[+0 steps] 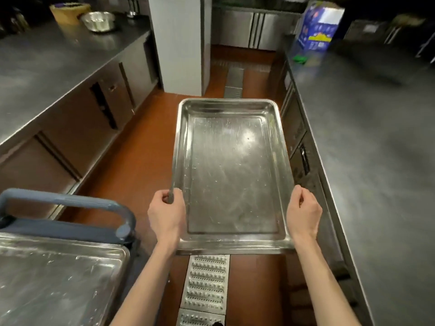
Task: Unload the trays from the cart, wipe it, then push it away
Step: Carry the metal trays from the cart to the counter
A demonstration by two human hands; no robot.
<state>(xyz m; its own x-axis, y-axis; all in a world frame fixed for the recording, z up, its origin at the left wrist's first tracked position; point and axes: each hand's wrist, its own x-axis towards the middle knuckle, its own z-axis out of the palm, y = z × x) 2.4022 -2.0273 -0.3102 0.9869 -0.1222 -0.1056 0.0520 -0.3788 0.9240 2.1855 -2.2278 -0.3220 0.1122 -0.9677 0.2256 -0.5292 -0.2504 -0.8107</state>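
Both hands' fingers (164, 196) grasp the tray (231, 175) rims over the aisle floor (141, 165).

Rectangular steel tray (231, 175) in my grips between two counters; grey-handled cart (70, 203) left, second steel tray (58, 278) on it.

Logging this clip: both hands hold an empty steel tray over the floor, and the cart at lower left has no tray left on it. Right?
Not quite. The head view shows another tray on the cart. Otherwise right: left hand and right hand hold the empty steel tray over the floor.
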